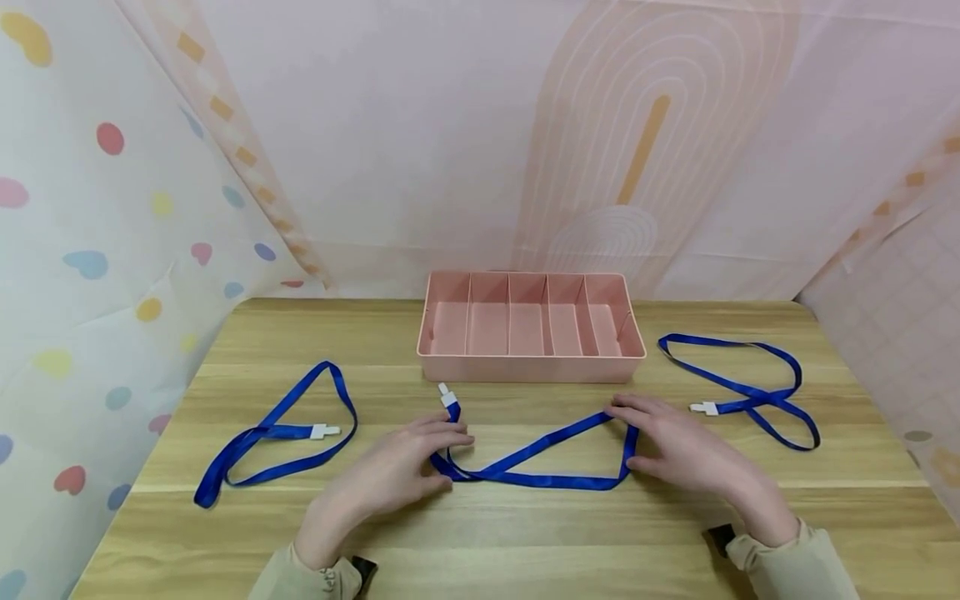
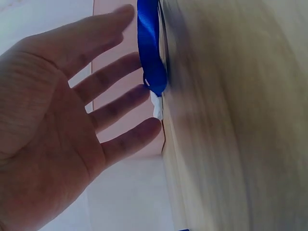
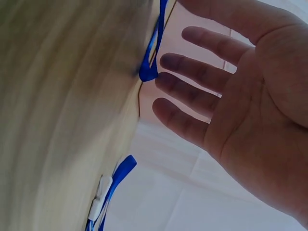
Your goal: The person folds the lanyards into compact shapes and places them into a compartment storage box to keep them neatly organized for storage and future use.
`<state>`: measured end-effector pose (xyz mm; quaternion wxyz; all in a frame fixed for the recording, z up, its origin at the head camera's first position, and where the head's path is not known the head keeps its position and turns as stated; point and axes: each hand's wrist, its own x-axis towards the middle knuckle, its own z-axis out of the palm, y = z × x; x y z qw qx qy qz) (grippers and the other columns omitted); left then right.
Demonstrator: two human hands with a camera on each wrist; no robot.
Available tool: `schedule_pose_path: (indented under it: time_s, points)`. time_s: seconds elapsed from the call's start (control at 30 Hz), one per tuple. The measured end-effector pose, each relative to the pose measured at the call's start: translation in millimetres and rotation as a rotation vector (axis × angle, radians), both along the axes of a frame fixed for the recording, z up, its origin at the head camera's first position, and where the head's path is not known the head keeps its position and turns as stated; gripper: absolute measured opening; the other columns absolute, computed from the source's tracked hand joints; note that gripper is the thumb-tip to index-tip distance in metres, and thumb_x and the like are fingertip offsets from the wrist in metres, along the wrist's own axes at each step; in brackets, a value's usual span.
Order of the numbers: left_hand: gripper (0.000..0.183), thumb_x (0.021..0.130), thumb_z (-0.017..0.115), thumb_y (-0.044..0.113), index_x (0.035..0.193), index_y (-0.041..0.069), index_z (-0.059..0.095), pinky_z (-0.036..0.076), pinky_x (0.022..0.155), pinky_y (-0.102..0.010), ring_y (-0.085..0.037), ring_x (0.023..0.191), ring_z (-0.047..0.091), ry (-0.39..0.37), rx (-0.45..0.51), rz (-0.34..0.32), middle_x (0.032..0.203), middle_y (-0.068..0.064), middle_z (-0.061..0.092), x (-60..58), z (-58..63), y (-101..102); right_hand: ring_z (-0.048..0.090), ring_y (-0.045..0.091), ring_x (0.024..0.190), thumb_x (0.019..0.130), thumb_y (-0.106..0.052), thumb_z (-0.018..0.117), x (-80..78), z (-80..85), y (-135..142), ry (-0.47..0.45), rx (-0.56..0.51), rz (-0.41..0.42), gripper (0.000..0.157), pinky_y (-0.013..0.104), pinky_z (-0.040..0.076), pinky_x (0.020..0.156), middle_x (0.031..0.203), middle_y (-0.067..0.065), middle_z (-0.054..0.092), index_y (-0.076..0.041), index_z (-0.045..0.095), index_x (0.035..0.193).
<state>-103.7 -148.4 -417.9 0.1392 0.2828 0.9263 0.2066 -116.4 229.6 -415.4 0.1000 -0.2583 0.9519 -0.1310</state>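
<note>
A blue lanyard (image 1: 555, 481) with a white plastic clip (image 1: 448, 398) lies on the table between the two hands. My left hand (image 1: 397, 467) is over its clip end, fingers extended and spread in the left wrist view, near the blue strap (image 2: 150, 43). At the lanyard's right end is my right hand (image 1: 675, 442), its fingers loosely extended beside the strap (image 3: 149, 72). Neither hand visibly curls round the strap; whether the fingertips touch it is hard to tell.
A pink divided box (image 1: 532, 368) stands at the back of the wooden table (image 1: 510, 550), against a patterned cloth backdrop (image 1: 420, 150). Another blue lanyard (image 1: 292, 468) lies at the left, and one more blue lanyard (image 1: 750, 392) lies at the right, each with a white clip.
</note>
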Motion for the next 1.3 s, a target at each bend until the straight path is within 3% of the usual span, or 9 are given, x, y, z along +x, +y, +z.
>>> schedule_pose_path:
  time_s: [0.27,0.47,0.6,0.83,1.03,1.17,1.3]
  points:
    - [0.048,0.083,0.068,0.005,0.127,0.022,0.060,0.043,0.107,-0.050,-0.028,0.134,0.048,0.035,-0.037,0.020,0.133,0.001,0.061,2.3,-1.8,1.5,0.050,0.034,0.129,0.080,-0.024,0.076,1.6,-4.5,-2.1,0.003,0.028,-0.014,0.063,0.055,0.044,0.103,0.139,0.011,0.052,-0.016,0.050,0.137]
    - [0.042,0.083,0.067,0.000,0.121,0.019,0.064,0.045,0.105,-0.047,-0.027,0.127,0.054,0.088,-0.026,0.023,0.126,-0.001,0.065,2.3,-3.7,2.5,0.055,0.030,0.121,0.080,-0.024,0.076,2.9,-6.7,-0.7,0.037,0.024,-0.024,0.059,0.052,0.047,0.100,0.131,0.010,0.057,-0.017,0.053,0.134]
    - [0.040,0.081,0.069,0.000,0.117,0.018,0.066,0.050,0.099,-0.045,-0.025,0.121,0.058,0.109,-0.013,0.041,0.122,-0.003,0.066,2.4,-4.2,2.7,0.060,0.022,0.111,0.081,-0.023,0.075,2.0,-7.1,-0.6,0.045,0.015,-0.026,0.047,0.045,0.051,0.094,0.120,0.004,0.063,-0.017,0.060,0.125]
    - [0.029,0.081,0.072,0.004,0.107,0.017,0.069,0.054,0.091,-0.039,-0.019,0.108,0.063,0.132,-0.012,0.083,0.109,-0.001,0.069,0.4,-5.4,3.6,0.057,0.001,0.080,0.082,-0.018,0.074,-1.2,-6.7,2.0,0.053,0.003,0.000,0.013,0.025,0.051,0.072,0.088,-0.013,0.064,-0.024,0.067,0.090]
    - [0.016,0.082,0.071,0.007,0.094,0.018,0.070,0.053,0.075,-0.028,-0.006,0.084,0.059,0.090,-0.022,0.144,0.088,0.007,0.067,-3.0,-3.9,2.1,0.051,-0.003,0.074,0.086,-0.017,0.069,-1.2,-2.7,6.4,0.027,-0.047,-0.023,0.011,0.019,0.046,0.066,0.082,-0.016,0.060,-0.025,0.063,0.083]
    - [0.013,0.083,0.072,0.012,0.095,0.018,0.070,0.052,0.075,-0.026,-0.004,0.083,0.058,0.094,-0.019,0.143,0.089,0.008,0.066,-4.0,-3.1,-1.6,0.052,-0.002,0.075,0.087,-0.017,0.068,-1.5,0.6,8.5,-0.011,-0.062,-0.057,0.010,0.021,0.047,0.068,0.082,-0.015,0.061,-0.025,0.062,0.084]
    - [0.022,0.079,0.076,0.013,0.100,0.016,0.070,0.052,0.077,-0.028,-0.007,0.086,0.059,0.068,-0.017,0.101,0.092,0.007,0.066,-3.4,-1.9,-7.3,0.052,0.001,0.076,0.084,-0.017,0.071,-1.5,0.9,9.0,-0.020,-0.028,-0.059,0.014,0.023,0.047,0.068,0.083,-0.014,0.060,-0.026,0.060,0.084]
